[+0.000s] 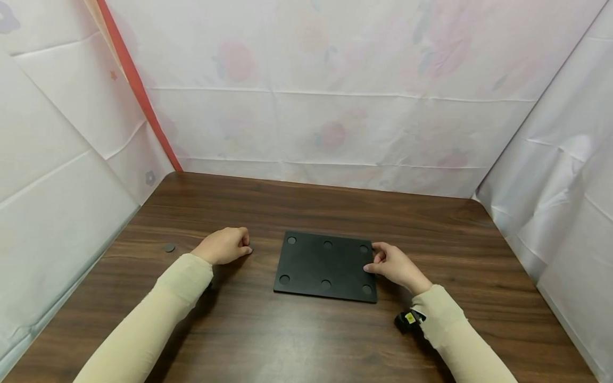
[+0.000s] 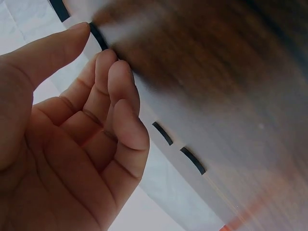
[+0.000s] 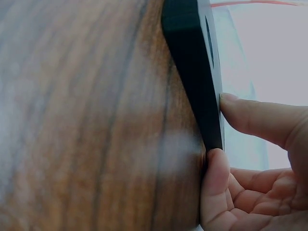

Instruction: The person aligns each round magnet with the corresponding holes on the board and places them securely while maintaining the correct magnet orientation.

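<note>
**Black board (image 1: 311, 263) lies flat on a brown wood-grain table (image 1: 249, 324)**

White cloth (image 1: 287, 127) printed with faint pink fruit fills the top of the head view, and plain folds (image 1: 551, 186) hang down the right side. A red band (image 1: 136, 85) slants through the upper left to the table's far corner. Pale sleeves cut in from below: the left sleeve (image 1: 143, 319) crosses the lower left, hiding the wood beneath it, and the right sleeve (image 1: 455, 335) covers part of the lower right. Near its cuff sits a small black device (image 1: 406, 321) with a yellow label.

Left of centre, the left hand (image 1: 222, 246) pinches a dark disc (image 2: 99, 36) between thumb and fingertips, which hide most of it. A loose grey disc (image 1: 169, 247) lies farther left, just beyond the cuff. The left wrist view also shows two thin dark pieces (image 2: 193, 161), seen nearly edge-on below its middle; whether one is that same loose disc cannot be told.

At the board's right edge, the right hand (image 1: 395, 266) grips it, thumb on the upper face and a finger against the side. The board, slightly right of centre in the lower half of the frame, is matte, rectangular and a little skewed, with six round recesses (image 1: 326, 284) in two rows of three.
</note>
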The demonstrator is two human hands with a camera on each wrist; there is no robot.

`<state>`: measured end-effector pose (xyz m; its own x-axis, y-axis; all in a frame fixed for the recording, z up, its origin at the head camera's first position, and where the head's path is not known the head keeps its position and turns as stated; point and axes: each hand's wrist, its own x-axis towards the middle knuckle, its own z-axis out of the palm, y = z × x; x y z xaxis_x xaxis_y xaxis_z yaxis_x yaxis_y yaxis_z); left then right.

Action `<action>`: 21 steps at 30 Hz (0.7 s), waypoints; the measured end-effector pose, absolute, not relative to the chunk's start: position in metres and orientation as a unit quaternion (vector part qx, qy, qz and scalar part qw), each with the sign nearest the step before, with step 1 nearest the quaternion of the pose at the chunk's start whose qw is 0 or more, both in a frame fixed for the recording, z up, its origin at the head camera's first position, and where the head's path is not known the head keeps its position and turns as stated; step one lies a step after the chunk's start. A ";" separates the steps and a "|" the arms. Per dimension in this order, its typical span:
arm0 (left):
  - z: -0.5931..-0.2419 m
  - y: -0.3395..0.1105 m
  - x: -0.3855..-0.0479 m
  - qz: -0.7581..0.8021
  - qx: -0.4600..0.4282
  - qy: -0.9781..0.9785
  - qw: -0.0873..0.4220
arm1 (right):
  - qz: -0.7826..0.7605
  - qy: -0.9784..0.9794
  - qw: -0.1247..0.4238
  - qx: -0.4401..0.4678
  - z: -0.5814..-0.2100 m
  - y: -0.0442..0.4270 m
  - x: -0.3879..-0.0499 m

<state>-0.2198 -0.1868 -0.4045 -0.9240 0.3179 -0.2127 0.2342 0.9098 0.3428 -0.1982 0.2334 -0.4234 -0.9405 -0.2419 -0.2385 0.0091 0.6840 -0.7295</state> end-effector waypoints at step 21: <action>-0.407 -0.184 -0.221 0.153 0.163 0.969 0.102 | -0.395 0.902 0.161 -0.066 -0.422 0.237 -0.198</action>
<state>-0.2207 -0.1840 -0.4073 -0.9259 0.3475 -0.1479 0.2851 0.9000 0.3298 -0.1984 0.2371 -0.4216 -0.9396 -0.2454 -0.2385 0.0085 0.6801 -0.7330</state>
